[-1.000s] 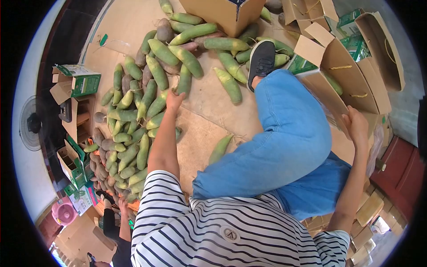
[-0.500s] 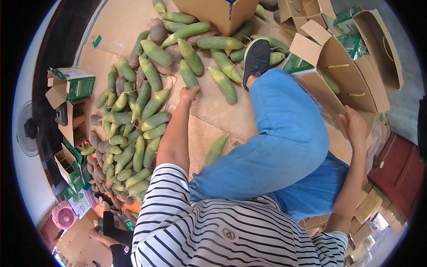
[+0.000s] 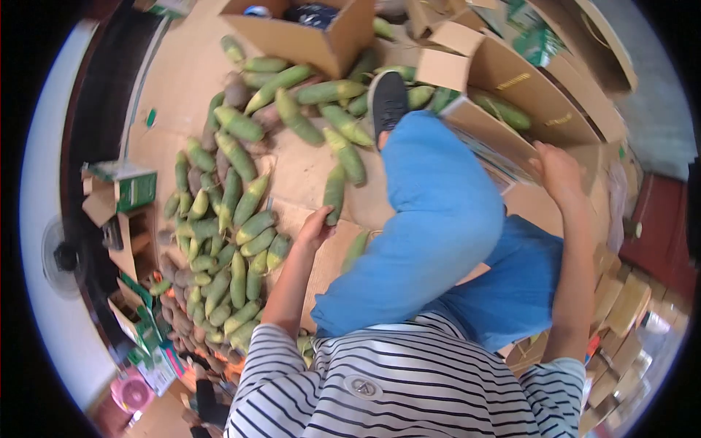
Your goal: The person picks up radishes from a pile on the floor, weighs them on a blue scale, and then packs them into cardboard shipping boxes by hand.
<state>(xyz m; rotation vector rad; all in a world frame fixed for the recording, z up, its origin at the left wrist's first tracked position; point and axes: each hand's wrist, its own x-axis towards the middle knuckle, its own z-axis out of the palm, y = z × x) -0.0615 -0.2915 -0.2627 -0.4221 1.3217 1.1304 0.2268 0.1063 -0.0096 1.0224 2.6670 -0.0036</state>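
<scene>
My left hand (image 3: 317,227) is closed around the lower end of a long green radish (image 3: 334,191), its paler tip pointing away from me. My right hand (image 3: 559,172) grips the near edge of an open cardboard box (image 3: 467,120), fingers over the rim. Inside that box lies at least one green radish (image 3: 504,111). On the floor just beyond my left hand rests another radish (image 3: 345,155). A further one (image 3: 355,248) lies partly hidden beside my bent leg.
A large heap of green radishes (image 3: 232,191) spreads to the left, with brown-skinned roots (image 3: 166,270) mixed in. Another open carton (image 3: 339,40) stands at the far side. My shoe (image 3: 388,102) is near the box. Another person's dark sleeve (image 3: 212,401) shows at lower left.
My left hand has drawn the radish away from the others, nearer to my body. My right hand stays on the box edge. The whole view has shifted a little.
</scene>
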